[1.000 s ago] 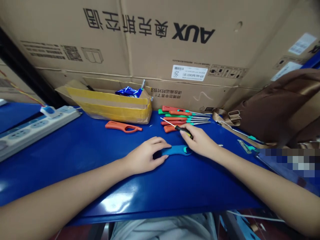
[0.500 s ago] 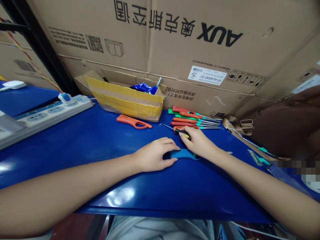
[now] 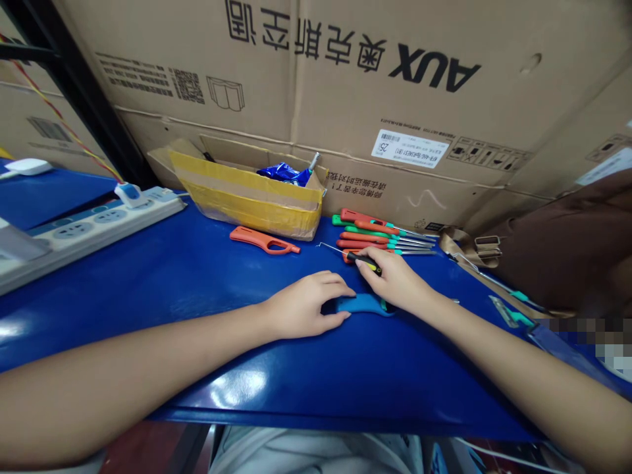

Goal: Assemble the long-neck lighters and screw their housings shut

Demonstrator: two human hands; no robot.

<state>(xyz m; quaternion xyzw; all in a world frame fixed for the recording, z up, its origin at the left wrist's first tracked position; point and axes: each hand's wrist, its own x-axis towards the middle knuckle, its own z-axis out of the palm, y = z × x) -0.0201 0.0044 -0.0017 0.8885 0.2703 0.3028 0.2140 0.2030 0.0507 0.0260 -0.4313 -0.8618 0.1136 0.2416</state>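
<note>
Pinching the left end of a blue handle [image 3: 364, 303] between thumb and fingers of the left hand [image 3: 302, 307], midway along the worktop [image 3: 296, 375], back from its near edge. Just beyond, with the right hand [image 3: 391, 274] set apart, gripping a thin-shafted tool [image 3: 366, 263], tip pointing left; cannot tell whether also touching the blue handle. Farther off, having an orange handle [image 3: 253, 239] to the left and red, orange and green lighters [image 3: 368, 230] to the right. Near the far edge, having a yellow-taped box [image 3: 247, 204] with a blue packet [image 3: 284, 174] inside.
</note>
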